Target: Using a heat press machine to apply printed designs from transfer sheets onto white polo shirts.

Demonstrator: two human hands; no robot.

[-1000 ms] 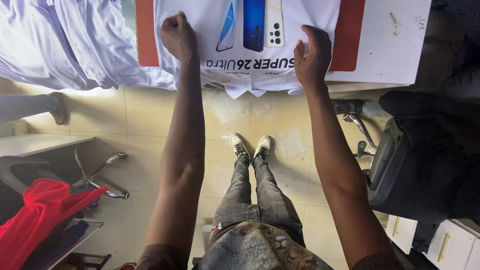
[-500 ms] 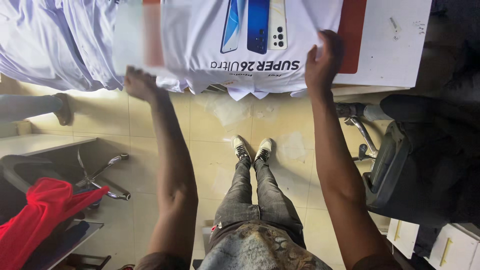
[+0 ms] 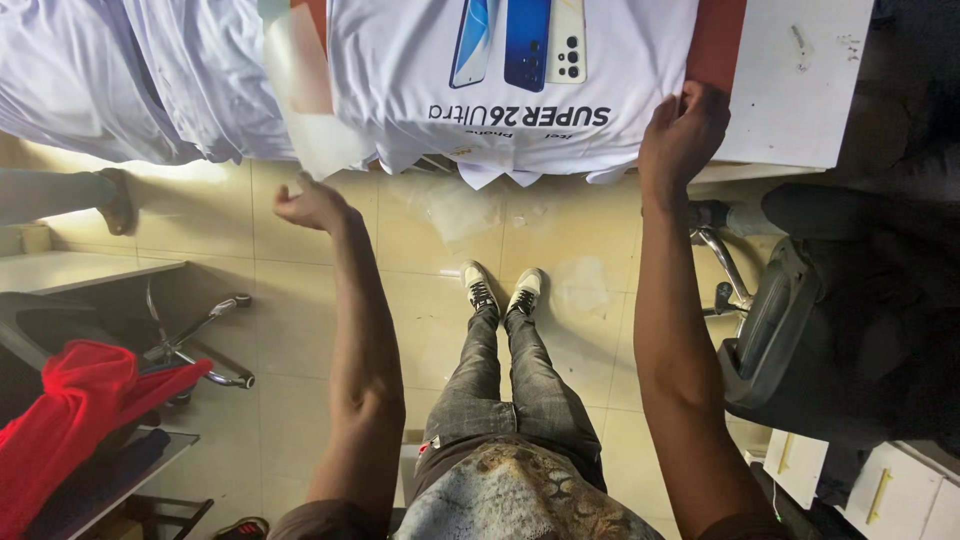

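white printed t-shirt (image 3: 510, 90) at top centre, draped over the table edge (image 3: 800, 110). right hand (image 3: 682, 135) pinches its corner; left hand (image 3: 312, 205) empty, half curled, off it. one-sided hold could skew the shirt or drag it off the edge.

A white table (image 3: 800, 90) bears a red board (image 3: 720, 40) under a printed white T-shirt (image 3: 400, 80).

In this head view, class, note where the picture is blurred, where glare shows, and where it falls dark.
Head view: a pale sheet by the left hand is smeared with motion blur; the shirt under the right hand is sharp; glare shines off the floor tiles below the table edge; the chair on the right lies in deep shadow.
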